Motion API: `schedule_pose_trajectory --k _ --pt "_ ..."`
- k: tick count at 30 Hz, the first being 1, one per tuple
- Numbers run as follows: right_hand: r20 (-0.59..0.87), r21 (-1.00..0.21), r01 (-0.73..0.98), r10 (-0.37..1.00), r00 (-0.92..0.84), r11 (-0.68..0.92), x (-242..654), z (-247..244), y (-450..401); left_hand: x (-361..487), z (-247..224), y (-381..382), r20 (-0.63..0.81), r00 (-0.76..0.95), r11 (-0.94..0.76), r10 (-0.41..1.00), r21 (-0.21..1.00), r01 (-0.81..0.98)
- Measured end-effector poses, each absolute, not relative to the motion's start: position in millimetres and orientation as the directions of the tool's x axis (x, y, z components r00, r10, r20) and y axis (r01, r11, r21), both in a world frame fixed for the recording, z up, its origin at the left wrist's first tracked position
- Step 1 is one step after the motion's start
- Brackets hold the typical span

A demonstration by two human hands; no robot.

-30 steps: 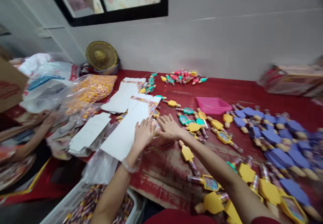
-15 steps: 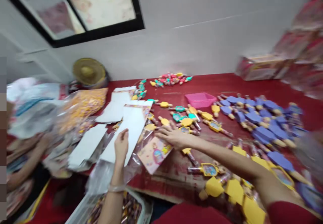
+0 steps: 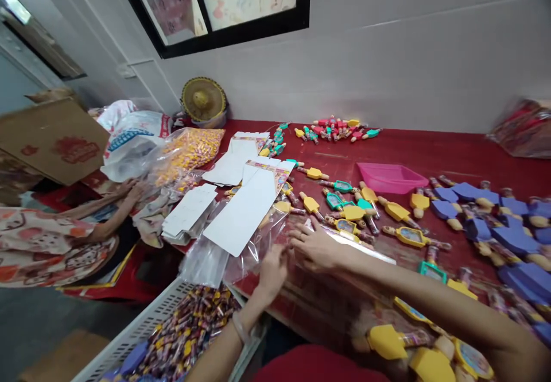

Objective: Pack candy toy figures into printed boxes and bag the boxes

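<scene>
My left hand (image 3: 272,270) is at the table's front edge, fingers curled in near my right fingertips; whatever they may hold is hidden. Beside it, my right hand (image 3: 316,247) has its fingers stretched out and slightly bent over the table. A pale flat card (image 3: 365,245), seen almost edge-on, lies along the far side of my right hand and forearm. To the left, a white backing card (image 3: 245,221) with a printed top strip rests over clear plastic bags (image 3: 206,264). Yellow and green paddle-shaped toys (image 3: 350,212) with tubes lie scattered beyond my hands.
A white basket (image 3: 142,316) full of small wrapped pieces stands below the table's front edge. Further right are a pink tray (image 3: 390,178) and purple paddle toys (image 3: 512,235). At left, a co-worker's arms (image 3: 109,212) reach towards a bag of yellow pieces (image 3: 189,152).
My left hand has moved right, from the white backing card to my right hand. The printed card under my right hand no longer shows its picture side. The view has swung left.
</scene>
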State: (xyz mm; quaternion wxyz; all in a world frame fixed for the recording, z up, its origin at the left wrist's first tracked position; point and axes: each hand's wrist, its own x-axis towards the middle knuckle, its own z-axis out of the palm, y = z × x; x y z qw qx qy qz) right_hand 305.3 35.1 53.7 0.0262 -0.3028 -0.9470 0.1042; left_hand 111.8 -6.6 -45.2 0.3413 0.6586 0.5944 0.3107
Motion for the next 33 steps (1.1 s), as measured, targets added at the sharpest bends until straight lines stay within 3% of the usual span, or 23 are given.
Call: schedule_pose_trajectory --k 3,6,9,11,13,15,22,26,29,33 --pt "0.038 -0.331 0.383 0.418 -0.908 0.862 301.9 53.0 31.2 93.0 -49.9 50.2 0.123 -0.119 -0.005 0.985 0.716 0.698" --pt "0.126 -0.518 0.263 0.376 -0.918 0.814 300.0 57.2 26.5 82.5 -46.6 87.3 0.112 -0.107 -0.002 0.988 0.701 0.713" --pt "0.210 -0.679 0.325 0.599 -0.773 0.658 304.7 61.7 40.1 73.4 -37.6 102.8 0.105 -0.045 -0.050 0.993 0.756 0.653" --pt "0.157 -0.747 0.458 0.798 -0.582 0.482 309.7 64.5 64.0 67.1 -30.2 107.8 0.105 -0.020 -0.072 0.994 0.799 0.597" --pt "0.006 -0.763 0.584 0.907 -0.422 0.276 310.6 65.2 93.6 63.0 -23.5 111.1 0.102 -0.014 -0.079 0.995 0.839 0.538" --pt "-0.147 -0.740 0.659 0.925 -0.352 0.133 303.8 62.0 119.5 63.0 -18.7 112.7 0.099 -0.032 -0.071 0.995 0.869 0.489" --pt "-0.386 -0.737 0.672 0.858 -0.339 -0.067 254.6 33.1 140.6 69.0 -6.3 109.3 0.126 -0.094 -0.069 0.988 0.885 0.461" --pt "-0.414 -0.713 0.697 0.847 -0.333 -0.075 259.9 28.4 140.4 50.0 23.6 110.2 0.226 -0.289 -0.066 0.930 0.877 0.475" --pt "-0.339 -0.725 0.689 0.881 -0.331 -0.020 273.3 39.9 143.3 46.4 49.0 103.1 0.298 -0.333 -0.109 0.895 0.869 0.483" --pt "-0.234 -0.912 0.402 0.914 -0.330 -0.088 275.8 67.1 142.2 73.5 61.5 84.3 0.349 -0.214 -0.216 0.912 0.854 0.472"
